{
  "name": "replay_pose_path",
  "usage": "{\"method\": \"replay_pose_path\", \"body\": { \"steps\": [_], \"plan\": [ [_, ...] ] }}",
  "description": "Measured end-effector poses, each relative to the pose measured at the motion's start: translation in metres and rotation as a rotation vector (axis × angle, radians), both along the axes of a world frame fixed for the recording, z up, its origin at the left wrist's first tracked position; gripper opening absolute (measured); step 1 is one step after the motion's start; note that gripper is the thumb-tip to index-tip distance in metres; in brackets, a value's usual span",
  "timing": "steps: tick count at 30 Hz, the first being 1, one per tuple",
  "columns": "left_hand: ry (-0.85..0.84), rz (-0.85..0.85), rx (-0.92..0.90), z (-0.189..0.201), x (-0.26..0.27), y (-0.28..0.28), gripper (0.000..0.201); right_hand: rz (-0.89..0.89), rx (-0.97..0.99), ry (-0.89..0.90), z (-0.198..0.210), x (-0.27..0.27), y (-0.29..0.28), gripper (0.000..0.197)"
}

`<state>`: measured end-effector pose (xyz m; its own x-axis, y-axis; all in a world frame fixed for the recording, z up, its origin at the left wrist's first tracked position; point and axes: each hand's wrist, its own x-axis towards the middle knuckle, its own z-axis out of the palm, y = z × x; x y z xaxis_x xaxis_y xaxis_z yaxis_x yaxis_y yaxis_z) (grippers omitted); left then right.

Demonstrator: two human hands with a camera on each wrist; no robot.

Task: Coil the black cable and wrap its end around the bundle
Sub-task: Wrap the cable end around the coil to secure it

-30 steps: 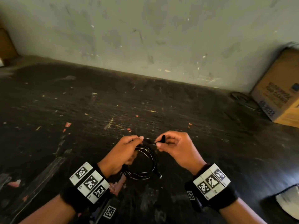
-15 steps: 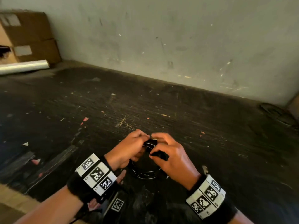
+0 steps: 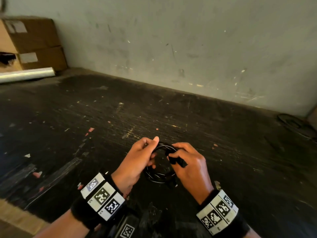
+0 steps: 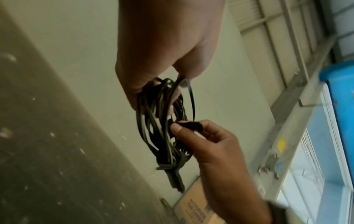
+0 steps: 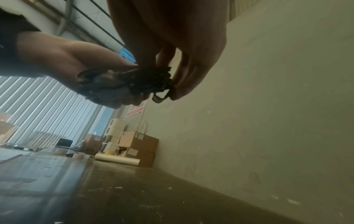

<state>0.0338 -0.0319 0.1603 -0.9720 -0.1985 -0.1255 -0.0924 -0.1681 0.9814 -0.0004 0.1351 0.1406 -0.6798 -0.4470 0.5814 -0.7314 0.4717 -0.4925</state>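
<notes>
A black cable hangs as a coil of several loops between both hands, above a dark scratched table. My left hand grips the top of the coil, thumb and fingers curled round the strands. My right hand pinches the cable's black end plug beside the coil's right side. In the left wrist view that plug sits between right thumb and forefinger, and a second plug dangles under the bundle. The right wrist view shows the dark bundle between both hands.
Stacked cardboard boxes and a white roll lie at the table's far left by the grey wall. A flat dark object sits at the far right. The table's front edge shows at lower left.
My right hand has brought the plug end from the top of the coil down and in beside its right side. The hands are closer together, and the head view has swung left.
</notes>
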Motion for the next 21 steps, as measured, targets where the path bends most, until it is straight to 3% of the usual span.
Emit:
{"method": "replay_pose_path", "body": {
  "steps": [6, 10, 15, 21],
  "plan": [
    [0.036, -0.036, -0.135, -0.002, -0.001, -0.002, 0.030, 0.177, 0.226, 0.015, 0.011, 0.001, -0.003, 0.014],
    [0.054, 0.008, -0.194, -0.003, 0.002, 0.001, 0.035, 0.175, 0.201, -0.002, 0.015, -0.002, -0.006, 0.014],
    [0.235, 0.082, -0.392, -0.013, 0.010, 0.007, 0.028, 0.136, 0.164, -0.020, 0.011, -0.001, -0.004, 0.016],
    [0.143, 0.049, -0.249, -0.020, 0.012, 0.015, 0.028, 0.195, 0.376, 0.171, 0.013, 0.002, 0.001, 0.016]
  ]
}}
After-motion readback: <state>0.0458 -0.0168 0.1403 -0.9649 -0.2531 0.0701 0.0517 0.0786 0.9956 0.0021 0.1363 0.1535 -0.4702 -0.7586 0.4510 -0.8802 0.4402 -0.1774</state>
